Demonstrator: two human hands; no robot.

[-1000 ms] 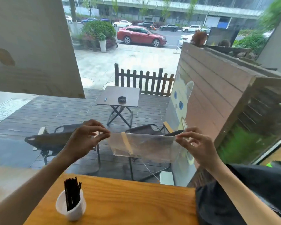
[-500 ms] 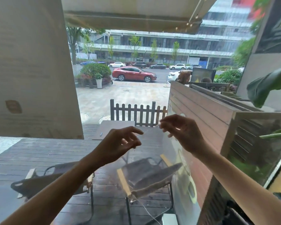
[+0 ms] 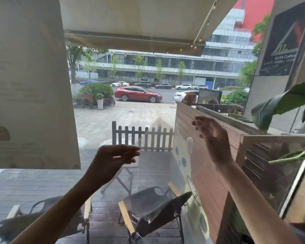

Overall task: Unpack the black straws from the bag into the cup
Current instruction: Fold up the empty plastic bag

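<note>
**Clear bag held up before the window**

Beyond the glass, a wooden wall [image 3: 209, 155] runs along the patio. Left of the wall stands a picket fence [image 3: 143, 138], and below that fence two patio chairs [image 3: 157, 208] sit on the decking. The bag [image 3: 158, 173], transparent and seemingly empty, hangs just left of the wall, over the fence and chairs. The left hand [image 3: 113, 159] pinches the bag's left edge, thumb and fingers together. The right hand [image 3: 211, 136], blurred, is up in front of the wall; whether it grips the bag cannot be told. Straws and cup are out of sight.
</note>
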